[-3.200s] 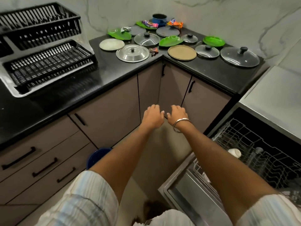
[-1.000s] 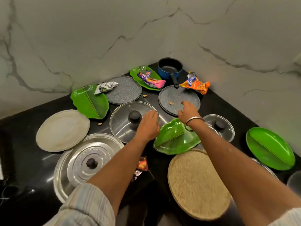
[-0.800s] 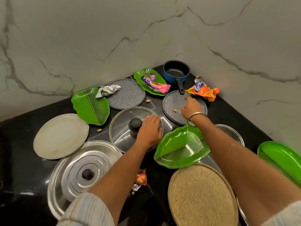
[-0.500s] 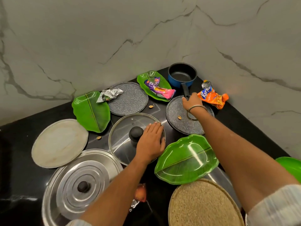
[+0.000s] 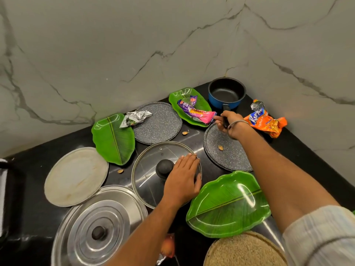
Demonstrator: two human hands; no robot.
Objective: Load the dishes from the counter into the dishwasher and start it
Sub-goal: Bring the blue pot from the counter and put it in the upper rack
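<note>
A crumpled silver foil wrapper (image 5: pixel 135 117) sits left of centre. A purple-and-pink snack wrapper (image 5: pixel 196 110) lies upper centre, and an orange snack packet (image 5: pixel 266 121) at right — beside the grey-veined marble wall (image 5: pixel 134 45). Small nut shells (image 5: pixel 185 133) dot the middle.

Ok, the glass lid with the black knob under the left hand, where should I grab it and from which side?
Take the glass lid by its black knob, coming straight down from above. The lid lies flat on the counter with the knob upright at its centre, and its thin rim gives little to hold. The left hand rests flat on the glass, just right of the knob.
</note>
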